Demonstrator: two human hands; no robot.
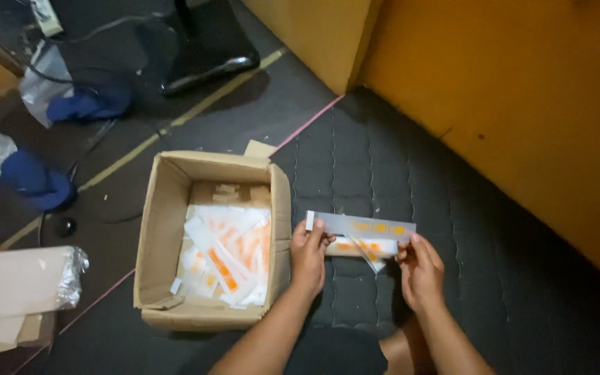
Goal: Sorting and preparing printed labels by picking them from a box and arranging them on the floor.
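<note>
Item: long pale strip with orange marks, held level. Your left hand pinched one end, your right hand the other, fingers closed on it. Second strip just below. Cardboard box of similar strips left of your left fingers.

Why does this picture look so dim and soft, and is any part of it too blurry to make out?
Head view: light is low and warm, corners darkest; the strip held between left hand and right hand is smeared, its orange marks unreadable; packets in the cardboard box are soft too; the foil-edged bundle at left glints.
</note>
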